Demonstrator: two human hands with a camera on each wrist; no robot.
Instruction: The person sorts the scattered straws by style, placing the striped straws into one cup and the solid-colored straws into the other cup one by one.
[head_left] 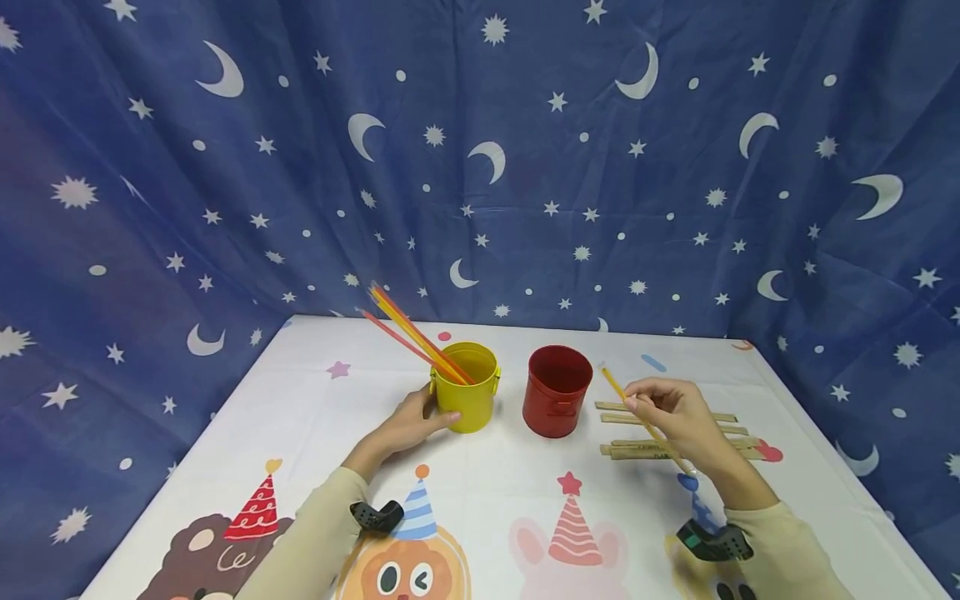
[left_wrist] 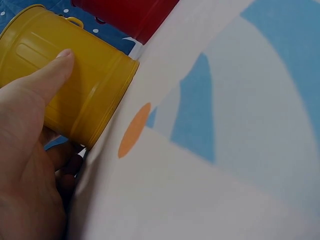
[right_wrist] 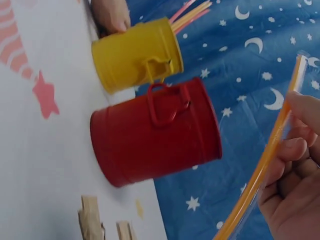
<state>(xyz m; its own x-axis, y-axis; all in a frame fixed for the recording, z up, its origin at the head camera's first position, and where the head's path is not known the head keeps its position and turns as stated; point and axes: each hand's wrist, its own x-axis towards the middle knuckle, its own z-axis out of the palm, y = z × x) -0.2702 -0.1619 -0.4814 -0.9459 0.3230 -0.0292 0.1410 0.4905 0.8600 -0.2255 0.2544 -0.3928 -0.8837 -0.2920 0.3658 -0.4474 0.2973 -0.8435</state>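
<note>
The weak spot, I judge, is my pinch: my right hand (head_left: pixel 673 417) is mostly closed, thumb and index finger nipping a thin yellow-orange drinking straw (right_wrist: pixel 258 175) in a clear wrapper (right_wrist: pixel 302 56), and slick film under so small a contact could let the straw twist or slide. Its long free lengths could also catch: a sideways sweep to my left, kept low, might knock the far tip against the rim of the red bucket (head_left: pixel 553 408), which no hand steadies, while the near end might brush the paper-wrapped chopsticks (head_left: pixel 630 452) lying beneath on the surface (head_left: pixel 495 479) and scatter them. My left hand (head_left: pixel 411 422) is curled about the left side of the yellow bucket (head_left: pixel 474 408), thumb across its near wall; if that grip pushed unevenly, the bucket could tip, more so because at least 3 straws (head_left: pixel 420 337) inside all lean out over its left rim. Relative to my right hand, the held straw runs on a slant: the upper part pokes past my fingertips, away from me and to the left, ending near the red bucket's right side but apart from it, and the lower part passes under my palm side towards my wrist. The 2 buckets stand upright with a gap between them, both left of my right hand, the red nearer and the yellow beyond it.
</note>
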